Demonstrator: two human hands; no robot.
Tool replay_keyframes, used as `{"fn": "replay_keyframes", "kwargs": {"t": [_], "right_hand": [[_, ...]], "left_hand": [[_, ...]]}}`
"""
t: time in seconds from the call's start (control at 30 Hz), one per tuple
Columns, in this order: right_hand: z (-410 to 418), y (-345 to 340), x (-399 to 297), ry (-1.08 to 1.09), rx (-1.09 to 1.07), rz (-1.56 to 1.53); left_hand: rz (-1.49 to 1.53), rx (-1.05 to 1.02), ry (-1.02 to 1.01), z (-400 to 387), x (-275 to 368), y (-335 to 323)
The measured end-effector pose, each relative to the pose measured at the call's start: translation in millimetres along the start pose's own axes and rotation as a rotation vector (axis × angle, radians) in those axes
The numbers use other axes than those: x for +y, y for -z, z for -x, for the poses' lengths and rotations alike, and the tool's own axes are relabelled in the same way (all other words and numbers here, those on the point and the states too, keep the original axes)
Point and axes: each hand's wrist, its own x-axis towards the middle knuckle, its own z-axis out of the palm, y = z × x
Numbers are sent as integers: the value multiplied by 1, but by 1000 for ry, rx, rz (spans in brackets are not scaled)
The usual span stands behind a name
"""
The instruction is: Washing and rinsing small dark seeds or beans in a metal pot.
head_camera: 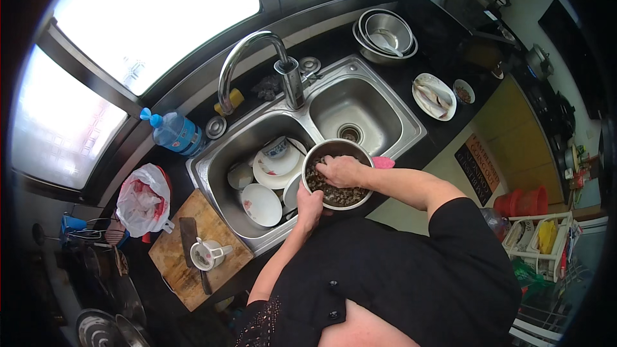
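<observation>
A round stainless steel bowl (337, 142) is over the front edge of the double sink, above the divider's near end. My left hand (309, 202) grips its near left rim, thumb on the edge. Inside is a mass of small brown and dark pieces (343, 196), too small to name. My right hand (343, 171) reaches into the bowl, its bent fingertips touching these pieces; whether they hold any is hidden. A pink thing (383, 162) shows beside the bowl's right side. The left basin (219, 188) holds a stack of white plates (261, 205) and a patterned bowl (275, 148).
A chrome faucet (291, 82) arches over the left basin. On a wooden cutting board (181, 282) lie a cleaver (188, 241) and a white cup (207, 254). Fish on an oval plate (450, 114) and nested steel bowls (409, 53) stand right. A water bottle (179, 132) stands left.
</observation>
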Motion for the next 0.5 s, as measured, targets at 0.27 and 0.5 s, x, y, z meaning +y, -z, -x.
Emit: {"fn": "replay_keyframes", "kwargs": {"t": [0.27, 0.5], "right_hand": [[7, 22, -20, -21, 76, 45], [-4, -11, -19, -72, 102, -125]], "left_hand": [[-8, 16, -29, 6, 6, -1], [-78, 21, -33, 3, 2, -1]]}}
